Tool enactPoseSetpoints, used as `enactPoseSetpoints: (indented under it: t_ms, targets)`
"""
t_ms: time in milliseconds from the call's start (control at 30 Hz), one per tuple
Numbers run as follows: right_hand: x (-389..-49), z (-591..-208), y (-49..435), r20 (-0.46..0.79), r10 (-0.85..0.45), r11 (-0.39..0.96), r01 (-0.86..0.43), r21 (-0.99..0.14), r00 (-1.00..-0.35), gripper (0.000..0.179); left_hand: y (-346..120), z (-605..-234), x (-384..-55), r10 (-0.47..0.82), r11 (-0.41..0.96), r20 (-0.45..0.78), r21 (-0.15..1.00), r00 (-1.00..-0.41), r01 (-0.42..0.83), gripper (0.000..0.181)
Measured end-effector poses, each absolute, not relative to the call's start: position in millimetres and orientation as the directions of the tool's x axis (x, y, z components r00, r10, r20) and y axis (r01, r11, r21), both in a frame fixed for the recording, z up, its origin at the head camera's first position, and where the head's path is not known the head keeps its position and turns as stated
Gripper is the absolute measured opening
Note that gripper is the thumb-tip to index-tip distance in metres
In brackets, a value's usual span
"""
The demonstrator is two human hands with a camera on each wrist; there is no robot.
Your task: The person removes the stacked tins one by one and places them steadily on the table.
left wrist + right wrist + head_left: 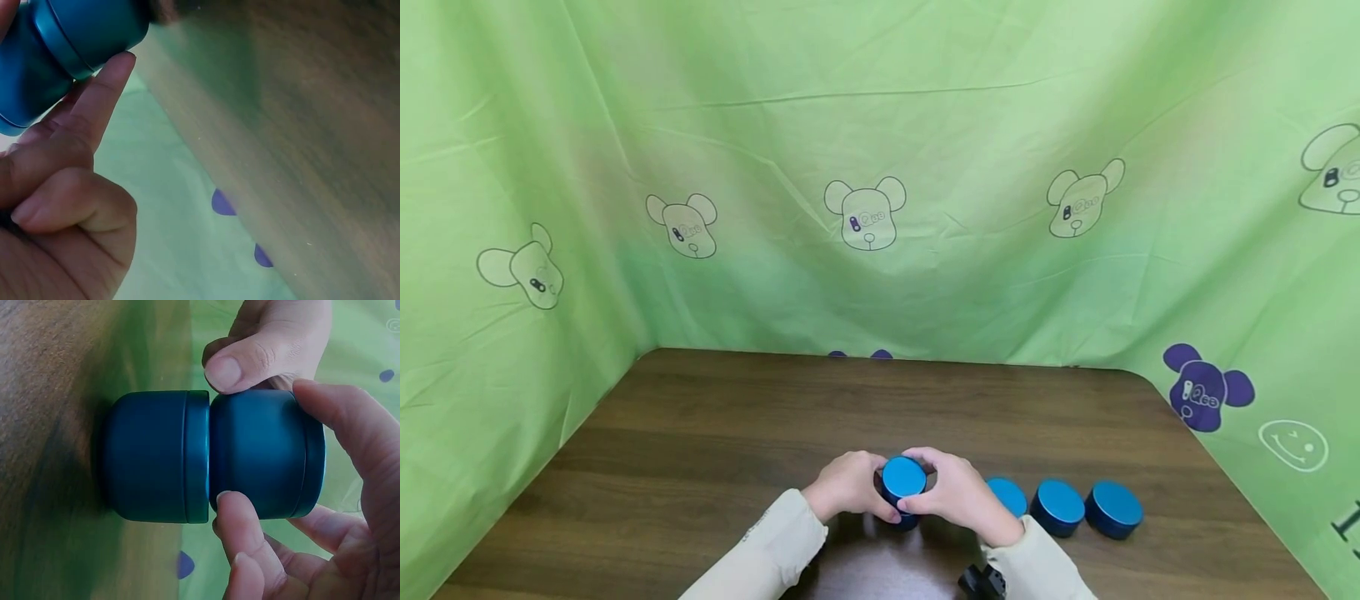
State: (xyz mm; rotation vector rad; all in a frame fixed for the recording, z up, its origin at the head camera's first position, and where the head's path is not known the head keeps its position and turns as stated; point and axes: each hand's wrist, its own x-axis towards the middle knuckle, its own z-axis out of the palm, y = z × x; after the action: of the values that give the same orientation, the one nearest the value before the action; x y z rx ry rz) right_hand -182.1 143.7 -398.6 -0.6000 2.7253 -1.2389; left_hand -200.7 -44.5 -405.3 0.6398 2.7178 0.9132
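Two round blue tins are stacked in front of me, sides lined up. The upper tin point(903, 477) sits on the lower tin point(150, 456), which stands on the table; a thin dark seam parts them in the right wrist view. My right hand point(955, 490) grips the upper tin, with fingers at its lid rim and near its base. From the other side my left hand point(848, 485) holds the stack, its thumb near the seam. In the left wrist view a left finger point(103, 94) reaches along the tins. Some left fingers are hidden behind the tins.
Three more blue tins stand in a row to the right: one partly behind my right wrist point(1009, 495), a middle tin point(1059, 505) and an outer tin point(1115, 508). The brown wooden table point(737, 417) is bordered by a green printed cloth point(865, 292).
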Motion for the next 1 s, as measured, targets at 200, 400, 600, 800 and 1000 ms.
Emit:
enactPoseSetpoints:
  t_ms: [200,400,600,800,1000]
  targets:
    - [-184,-396,146,0.079,-0.421,0.589,-0.338,-0.734,-0.904,0.056,-44,-406,-200,0.458,0.71,-0.064,0.626,-0.887,0.322,0.037]
    - [-188,-394,152,0.069,-0.466,0.583,-0.365,-0.726,-0.882,0.056,-43,-407,-201,0.461,0.701,-0.063,0.637,-0.885,0.32,0.047]
    - [-192,-386,162,0.083,-0.493,0.576,-0.397,-0.714,-0.866,0.055,-43,-404,-201,0.451,0.722,-0.082,0.619,-0.889,0.31,0.054]
    - [-195,-380,174,0.044,-0.498,0.594,-0.377,-0.711,-0.866,0.057,-44,-404,-201,0.454,0.72,-0.087,0.623,-0.887,0.307,0.05]
    - [-195,-374,190,-0.052,-0.449,0.617,-0.267,-0.741,-0.892,0.057,-45,-406,-199,0.461,0.732,-0.114,0.609,-0.88,0.305,0.051]
